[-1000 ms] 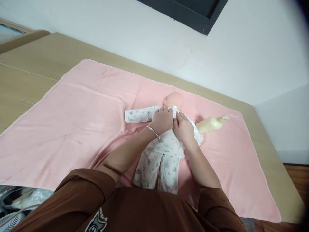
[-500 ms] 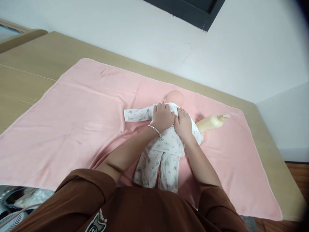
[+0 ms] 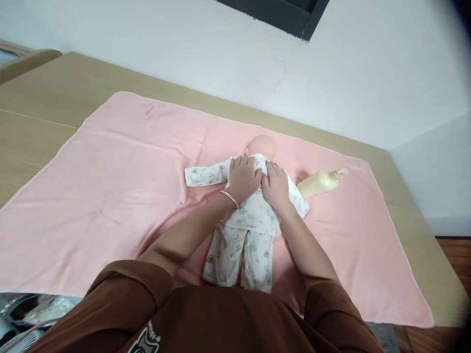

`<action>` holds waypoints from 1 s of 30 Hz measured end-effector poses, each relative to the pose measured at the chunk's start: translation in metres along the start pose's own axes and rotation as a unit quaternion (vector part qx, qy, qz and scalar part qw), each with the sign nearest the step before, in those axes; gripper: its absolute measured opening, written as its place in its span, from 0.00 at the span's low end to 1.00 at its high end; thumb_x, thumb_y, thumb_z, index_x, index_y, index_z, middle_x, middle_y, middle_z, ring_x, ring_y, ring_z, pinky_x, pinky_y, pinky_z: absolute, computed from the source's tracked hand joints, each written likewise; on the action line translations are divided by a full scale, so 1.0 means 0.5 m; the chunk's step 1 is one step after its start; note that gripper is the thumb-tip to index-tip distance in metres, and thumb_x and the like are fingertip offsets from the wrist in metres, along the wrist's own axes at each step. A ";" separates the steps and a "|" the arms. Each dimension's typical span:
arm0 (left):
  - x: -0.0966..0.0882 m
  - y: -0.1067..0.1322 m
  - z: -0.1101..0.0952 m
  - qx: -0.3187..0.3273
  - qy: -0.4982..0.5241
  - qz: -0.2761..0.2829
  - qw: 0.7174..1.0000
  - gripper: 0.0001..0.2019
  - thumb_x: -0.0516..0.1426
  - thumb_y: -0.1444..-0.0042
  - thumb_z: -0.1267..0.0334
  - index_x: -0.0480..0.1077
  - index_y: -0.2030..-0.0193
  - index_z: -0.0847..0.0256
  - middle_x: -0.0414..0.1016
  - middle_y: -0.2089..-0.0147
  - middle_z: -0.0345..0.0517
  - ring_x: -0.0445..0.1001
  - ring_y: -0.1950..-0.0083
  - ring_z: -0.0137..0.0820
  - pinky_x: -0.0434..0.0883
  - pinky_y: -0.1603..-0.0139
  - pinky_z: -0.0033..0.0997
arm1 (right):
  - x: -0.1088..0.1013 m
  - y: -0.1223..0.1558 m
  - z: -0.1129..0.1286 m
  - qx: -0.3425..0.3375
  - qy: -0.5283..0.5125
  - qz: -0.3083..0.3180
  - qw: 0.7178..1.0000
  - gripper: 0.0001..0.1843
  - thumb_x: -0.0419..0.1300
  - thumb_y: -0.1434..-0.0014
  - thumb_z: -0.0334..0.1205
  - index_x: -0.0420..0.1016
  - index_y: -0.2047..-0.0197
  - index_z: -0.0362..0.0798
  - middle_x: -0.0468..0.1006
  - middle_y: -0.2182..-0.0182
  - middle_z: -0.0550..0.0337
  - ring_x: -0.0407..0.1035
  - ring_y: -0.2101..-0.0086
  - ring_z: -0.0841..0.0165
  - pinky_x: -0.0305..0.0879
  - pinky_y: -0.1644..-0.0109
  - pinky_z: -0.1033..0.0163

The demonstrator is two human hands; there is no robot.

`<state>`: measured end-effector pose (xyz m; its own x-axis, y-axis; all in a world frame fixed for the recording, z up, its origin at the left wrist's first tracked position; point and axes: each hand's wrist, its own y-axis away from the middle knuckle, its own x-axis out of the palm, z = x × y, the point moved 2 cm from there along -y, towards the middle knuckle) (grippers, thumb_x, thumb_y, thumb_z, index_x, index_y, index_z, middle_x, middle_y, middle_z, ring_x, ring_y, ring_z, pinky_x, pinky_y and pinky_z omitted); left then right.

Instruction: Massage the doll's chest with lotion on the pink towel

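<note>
Flat 2-handed grip (image 3: 244,178) on bald, print-clad doll (image 3: 254,216)

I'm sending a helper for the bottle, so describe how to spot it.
On the wooden table, find the pink blanket. To the right of the white-clothed doll on it lies the bottle, the only glossy, pale yellow thing there.

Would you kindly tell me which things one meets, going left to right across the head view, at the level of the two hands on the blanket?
Outstretched sleeve → left hand → right hand → bottle.
</note>
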<state>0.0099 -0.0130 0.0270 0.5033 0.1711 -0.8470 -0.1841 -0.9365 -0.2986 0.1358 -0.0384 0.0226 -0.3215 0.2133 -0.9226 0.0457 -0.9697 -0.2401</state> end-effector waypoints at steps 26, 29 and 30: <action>0.002 -0.001 0.008 0.028 0.002 0.000 1.000 0.17 0.51 0.35 0.58 0.69 0.43 0.61 0.73 0.42 0.56 0.67 0.37 0.46 0.58 0.32 0.49 | 0.001 -0.001 -0.005 -0.004 -0.006 -0.003 1.000 0.29 0.44 0.32 0.41 0.62 0.32 0.40 0.66 0.33 0.41 0.58 0.33 0.52 0.52 0.30 0.41; 0.003 -0.001 0.010 0.025 0.002 -0.002 1.000 0.17 0.51 0.35 0.58 0.69 0.43 0.61 0.74 0.42 0.55 0.67 0.37 0.45 0.58 0.32 0.48 | 0.000 -0.001 -0.005 -0.001 -0.010 0.002 1.000 0.29 0.44 0.32 0.41 0.62 0.31 0.41 0.65 0.33 0.43 0.57 0.33 0.53 0.51 0.30 0.40; 0.004 -0.002 0.010 0.024 0.003 -0.002 1.000 0.17 0.51 0.35 0.58 0.69 0.43 0.61 0.73 0.41 0.55 0.67 0.37 0.45 0.58 0.32 0.48 | -0.002 0.000 -0.003 0.001 -0.010 0.004 1.000 0.29 0.45 0.32 0.41 0.61 0.31 0.41 0.65 0.33 0.43 0.57 0.33 0.53 0.50 0.29 0.40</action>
<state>0.0068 -0.0105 0.0236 0.5099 0.1731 -0.8427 -0.2228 -0.9196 -0.3237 0.1373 -0.0382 0.0229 -0.3396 0.2022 -0.9186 0.0475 -0.9717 -0.2315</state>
